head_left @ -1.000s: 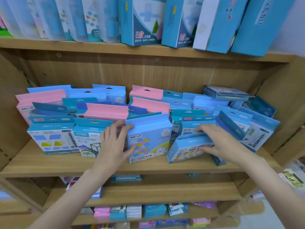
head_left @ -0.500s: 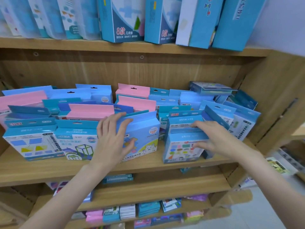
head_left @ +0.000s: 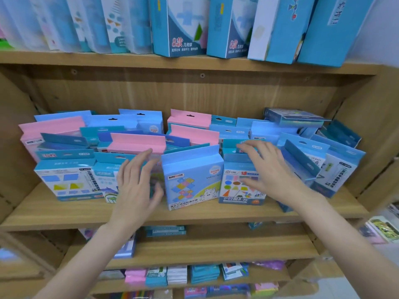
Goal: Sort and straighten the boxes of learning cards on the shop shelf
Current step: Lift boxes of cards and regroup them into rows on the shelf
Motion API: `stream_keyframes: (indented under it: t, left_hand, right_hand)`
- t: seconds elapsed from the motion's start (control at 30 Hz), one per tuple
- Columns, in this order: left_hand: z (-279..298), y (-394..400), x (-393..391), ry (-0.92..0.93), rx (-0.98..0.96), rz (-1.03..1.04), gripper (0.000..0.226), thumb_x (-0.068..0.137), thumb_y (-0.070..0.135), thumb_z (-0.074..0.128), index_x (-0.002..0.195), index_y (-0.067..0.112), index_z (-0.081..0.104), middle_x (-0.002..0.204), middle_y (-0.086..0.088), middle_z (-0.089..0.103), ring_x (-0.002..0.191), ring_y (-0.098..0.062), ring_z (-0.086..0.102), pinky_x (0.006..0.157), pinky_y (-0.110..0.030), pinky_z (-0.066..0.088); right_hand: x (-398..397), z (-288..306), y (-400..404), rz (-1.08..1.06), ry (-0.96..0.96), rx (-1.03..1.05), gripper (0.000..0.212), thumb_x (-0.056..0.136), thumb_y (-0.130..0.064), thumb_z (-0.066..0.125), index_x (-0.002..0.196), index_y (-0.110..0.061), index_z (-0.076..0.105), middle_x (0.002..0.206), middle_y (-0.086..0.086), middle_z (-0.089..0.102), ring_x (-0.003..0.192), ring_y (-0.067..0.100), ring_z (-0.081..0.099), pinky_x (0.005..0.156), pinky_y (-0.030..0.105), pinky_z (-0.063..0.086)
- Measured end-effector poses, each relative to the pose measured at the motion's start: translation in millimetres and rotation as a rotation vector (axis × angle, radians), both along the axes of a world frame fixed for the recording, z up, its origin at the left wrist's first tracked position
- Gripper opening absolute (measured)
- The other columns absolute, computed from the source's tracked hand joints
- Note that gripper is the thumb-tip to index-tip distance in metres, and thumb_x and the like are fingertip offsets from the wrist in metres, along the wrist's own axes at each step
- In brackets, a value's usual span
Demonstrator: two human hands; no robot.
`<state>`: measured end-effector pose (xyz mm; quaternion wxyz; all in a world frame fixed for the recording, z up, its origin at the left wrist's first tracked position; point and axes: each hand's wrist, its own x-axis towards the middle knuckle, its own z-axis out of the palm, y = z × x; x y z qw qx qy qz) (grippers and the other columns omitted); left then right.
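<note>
Several blue and pink boxes of learning cards stand in rows on the wooden shelf (head_left: pixel 64 214). At the front middle stands a light blue box with a bear and coloured squares (head_left: pixel 191 180). To its right stands a box with coloured shapes (head_left: pixel 234 186). My left hand (head_left: pixel 136 186) hovers open, fingers spread, in front of the boxes left of the bear box, holding nothing. My right hand (head_left: pixel 267 171) is open over the shapes box, fingertips at the boxes behind it. At the far right several boxes (head_left: pixel 336 169) lean sideways.
The shelf above holds tall blue boxes (head_left: pixel 179 26) standing upright. One box (head_left: pixel 291 117) lies flat on top of the back right row. Lower shelves (head_left: pixel 216 249) carry more small packs. The cabinet's right side wall (head_left: pixel 371 134) is close to the leaning boxes.
Both hands have let go of the front boxes and lifted off them. The shapes box, tilted a second ago, now stands upright beside the bear box.
</note>
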<state>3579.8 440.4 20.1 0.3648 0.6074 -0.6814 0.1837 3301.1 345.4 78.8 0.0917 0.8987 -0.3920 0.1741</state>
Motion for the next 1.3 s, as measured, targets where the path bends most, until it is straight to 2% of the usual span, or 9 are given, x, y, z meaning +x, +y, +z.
stream_keyframes:
  t: [0.13,0.27,0.4,0.5,0.9,1.0,1.13,1.23,1.3]
  left_hand:
    - [-8,14,37,-0.043,0.136,0.096,0.056,0.082,0.032,0.038,0.133,0.008,0.037,0.142,-0.012,0.037,0.133,-0.027,0.029,0.11,-0.049,0.015]
    - [-6,20,74,-0.06,0.181,0.146,0.059,0.081,0.033,0.05,0.135,0.011,0.035,0.134,-0.012,0.046,0.126,-0.023,0.033,0.109,-0.04,0.01]
    - [9,15,103,-0.174,0.15,0.083,0.072,0.074,0.025,0.069,0.136,0.015,0.033,0.121,-0.01,0.047,0.112,-0.027,0.039,0.101,-0.043,0.023]
    - [21,10,125,-0.196,0.199,0.053,0.074,0.072,0.029,0.07,0.136,0.015,0.036,0.126,-0.011,0.047,0.116,-0.03,0.04,0.103,-0.046,0.022]
    - [43,61,159,-0.104,0.508,-0.152,0.042,0.075,0.032,0.073,0.113,0.025,0.056,0.104,0.015,0.039,0.1,-0.006,0.04,0.081,-0.017,0.043]
    - [42,77,194,-0.157,0.498,-0.143,0.047,0.064,0.027,0.083,0.105,0.025,0.06,0.099,0.015,0.042,0.094,-0.007,0.044,0.072,-0.02,0.049]
    - [45,91,233,-0.124,0.497,-0.099,0.049,0.065,0.027,0.082,0.109,0.025,0.06,0.104,0.017,0.042,0.098,-0.001,0.037,0.075,-0.029,0.054]
    - [48,95,247,-0.078,0.537,-0.096,0.044,0.073,0.033,0.075,0.109,0.034,0.051,0.097,0.027,0.033,0.096,-0.006,0.04,0.081,-0.024,0.048]
    - [49,94,252,-0.031,0.572,-0.097,0.042,0.076,0.036,0.071,0.108,0.037,0.044,0.097,0.029,0.032,0.096,-0.005,0.039,0.083,-0.022,0.045]
  right_hand:
    - [41,-6,5,0.111,0.069,-0.094,0.089,0.061,-0.03,0.083,0.133,-0.016,0.033,0.132,0.014,0.046,0.121,0.023,0.028,0.107,0.051,0.022]
    - [78,-6,8,0.109,0.123,-0.028,0.093,0.074,-0.026,0.073,0.146,-0.022,0.014,0.141,0.008,0.031,0.133,0.023,0.024,0.114,0.038,0.001]
    - [93,7,5,0.076,0.113,0.07,0.072,0.078,-0.018,0.069,0.139,-0.016,0.029,0.124,0.007,0.034,0.111,0.025,0.04,0.094,0.03,0.032]
    - [95,13,4,0.061,0.126,0.148,0.058,0.078,-0.02,0.07,0.128,-0.015,0.041,0.123,0.005,0.033,0.094,0.019,0.038,0.079,0.027,0.032]
    - [131,15,11,0.017,0.181,0.168,0.063,0.082,-0.031,0.065,0.136,-0.021,0.033,0.133,-0.001,0.039,0.12,0.019,0.033,0.099,0.03,0.023]
    - [146,18,22,-0.045,0.241,0.004,0.08,0.077,-0.036,0.068,0.141,-0.022,0.022,0.134,0.003,0.031,0.122,0.021,0.024,0.105,0.037,0.022]
    - [184,4,35,0.084,0.225,-0.08,0.095,0.049,-0.036,0.084,0.13,-0.02,0.037,0.126,0.011,0.048,0.116,0.025,0.031,0.101,0.051,0.034]
    - [196,-1,42,0.033,0.218,0.044,0.094,0.07,-0.033,0.073,0.144,-0.028,0.015,0.14,0.005,0.028,0.129,0.023,0.026,0.112,0.039,0.013]
    - [195,2,42,0.002,0.18,0.091,0.093,0.075,-0.034,0.071,0.145,-0.028,0.01,0.137,0.001,0.026,0.125,0.019,0.028,0.105,0.029,0.018]
